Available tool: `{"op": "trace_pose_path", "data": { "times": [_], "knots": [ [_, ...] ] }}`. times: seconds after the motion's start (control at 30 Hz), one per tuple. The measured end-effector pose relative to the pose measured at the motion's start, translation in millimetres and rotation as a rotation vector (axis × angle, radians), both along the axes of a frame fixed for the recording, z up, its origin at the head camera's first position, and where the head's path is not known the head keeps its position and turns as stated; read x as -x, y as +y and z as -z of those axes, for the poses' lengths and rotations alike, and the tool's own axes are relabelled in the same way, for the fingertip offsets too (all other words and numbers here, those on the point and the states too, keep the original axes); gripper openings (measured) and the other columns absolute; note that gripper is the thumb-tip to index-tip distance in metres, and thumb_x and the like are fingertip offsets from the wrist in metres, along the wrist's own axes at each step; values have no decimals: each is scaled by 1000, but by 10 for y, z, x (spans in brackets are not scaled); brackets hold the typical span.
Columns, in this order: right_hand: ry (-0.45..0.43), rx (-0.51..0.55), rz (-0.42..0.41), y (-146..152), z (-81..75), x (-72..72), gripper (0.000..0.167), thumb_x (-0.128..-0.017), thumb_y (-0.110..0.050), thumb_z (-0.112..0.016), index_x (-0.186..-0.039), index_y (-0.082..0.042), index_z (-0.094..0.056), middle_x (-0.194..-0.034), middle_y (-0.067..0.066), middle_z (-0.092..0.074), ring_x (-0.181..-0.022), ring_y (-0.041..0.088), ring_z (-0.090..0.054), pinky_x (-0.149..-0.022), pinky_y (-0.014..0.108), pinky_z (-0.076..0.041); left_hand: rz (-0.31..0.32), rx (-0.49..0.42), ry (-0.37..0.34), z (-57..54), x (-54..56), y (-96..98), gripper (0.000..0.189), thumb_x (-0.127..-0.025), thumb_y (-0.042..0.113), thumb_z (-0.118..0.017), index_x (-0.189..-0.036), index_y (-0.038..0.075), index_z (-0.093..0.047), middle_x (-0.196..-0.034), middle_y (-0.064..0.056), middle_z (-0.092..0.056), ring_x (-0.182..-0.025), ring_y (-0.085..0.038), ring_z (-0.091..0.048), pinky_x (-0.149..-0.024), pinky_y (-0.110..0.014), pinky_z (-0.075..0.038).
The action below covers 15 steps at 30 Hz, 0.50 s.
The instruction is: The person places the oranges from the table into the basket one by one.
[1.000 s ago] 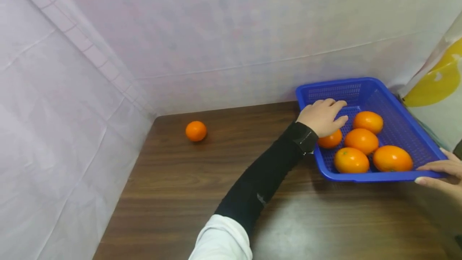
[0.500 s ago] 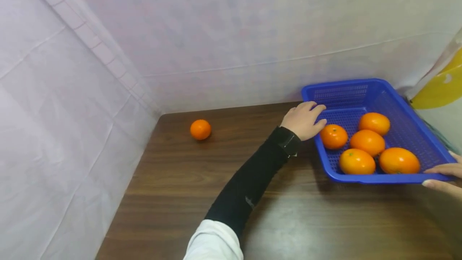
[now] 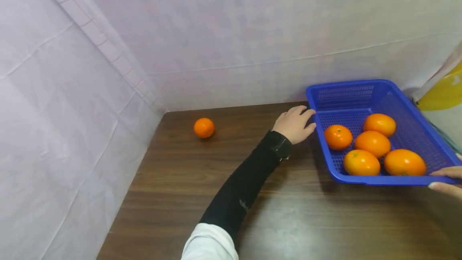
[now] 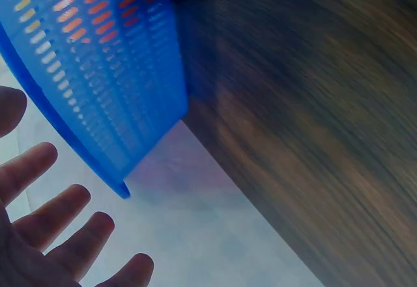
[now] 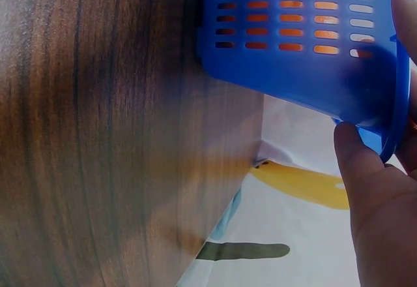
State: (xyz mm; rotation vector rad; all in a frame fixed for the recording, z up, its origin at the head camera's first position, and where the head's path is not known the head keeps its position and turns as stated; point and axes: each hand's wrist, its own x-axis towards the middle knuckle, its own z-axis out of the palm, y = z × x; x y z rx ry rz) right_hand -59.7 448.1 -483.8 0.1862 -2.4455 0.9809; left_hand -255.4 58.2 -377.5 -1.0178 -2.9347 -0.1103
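Observation:
A blue plastic basket stands on the wooden table at the right of the head view, with several oranges inside. My left hand hovers beside its left rim, fingers spread and holding nothing. In the left wrist view the fingers look apart from the rim. At the near right corner my right hand, partly cut off by the frame edge, grips the basket rim; the right wrist view has its fingers around that corner. A single orange lies on the table at the far left.
The brown wooden table meets white sheeting at the back and left. A yellow patch marks the sheeting beyond the basket on the right.
My left hand has drawn out of the basket to the left, over its rim, uncovering an orange at the basket's left side. The right hand keeps its grip on the corner.

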Motion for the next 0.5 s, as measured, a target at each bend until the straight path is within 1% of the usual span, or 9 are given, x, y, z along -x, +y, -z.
{"op": "trace_pose_path", "data": {
  "times": [0.03, 0.1, 0.13, 0.23, 0.33, 0.43, 0.5],
  "knots": [
    [-17, 3, 16, 45, 42, 1, 64, -72, 2, -83, -91, -57, -64, -100, -57, -48, -108, -33, -39, -100, -4, -17, -2, -4, -3, 12, 5, -17, 51, -107, 51, -38, -154, 34, -40, -160, 4, -39, -148, -13, -37, -118, -33, -37],
    [-31, 5, 19, 150, 150, 15, 68, -71, 3, -82, -93, -59, -62, -101, -57, -47, -98, -34, -41, -90, -7, -22, -8, -12, 0, 36, 17, -54, 50, -107, 50, -38, -154, 33, -41, -160, 3, -41, -148, -13, -38, -118, -33, -38],
    [-49, 11, 29, 203, 206, 17, 70, -71, 4, -82, -93, -59, -62, -101, -57, -46, -97, -34, -41, -84, -7, -22, -11, -15, 2, 47, 23, -73, 50, -107, 49, -39, -154, 33, -41, -159, 3, -41, -147, -13, -38, -117, -33, -38],
    [-72, 9, 34, 355, 360, 39, 72, -71, 3, -83, -94, -61, -59, -102, -58, -43, -95, -36, -40, -81, -8, -23, -20, -27, 6, 83, 41, -136, 49, -107, 48, -40, -153, 32, -43, -158, 2, -43, -146, -14, -40, -117, -35, -40],
    [-85, 7, 32, 461, 466, 62, 72, -70, 3, -83, -94, -60, -60, -102, -57, -43, -95, -36, -40, -80, -7, -23, -35, -35, 7, 122, 63, -211, 48, -107, 47, -40, -152, 31, -44, -157, 2, -44, -146, -15, -41, -116, -36, -40],
    [-111, -28, 39, 521, 511, 71, 69, -71, -2, -85, -93, -61, -58, -100, -57, -41, -94, -36, -36, -78, -6, -23, -54, -35, 5, 169, 88, -290, 48, -106, 46, -41, -152, 30, -44, -156, 1, -45, -145, -16, -42, -115, -37, -41],
    [-147, -55, 53, 533, 508, 58, 67, -73, -7, -86, -92, -63, -55, -99, -57, -39, -93, -37, -33, -77, -6, -20, -67, -32, 3, 202, 110, -342, 48, -107, 46, -41, -152, 30, -45, -155, 1, -46, -144, -16, -43, -115, -37, -41]
  ]
}}
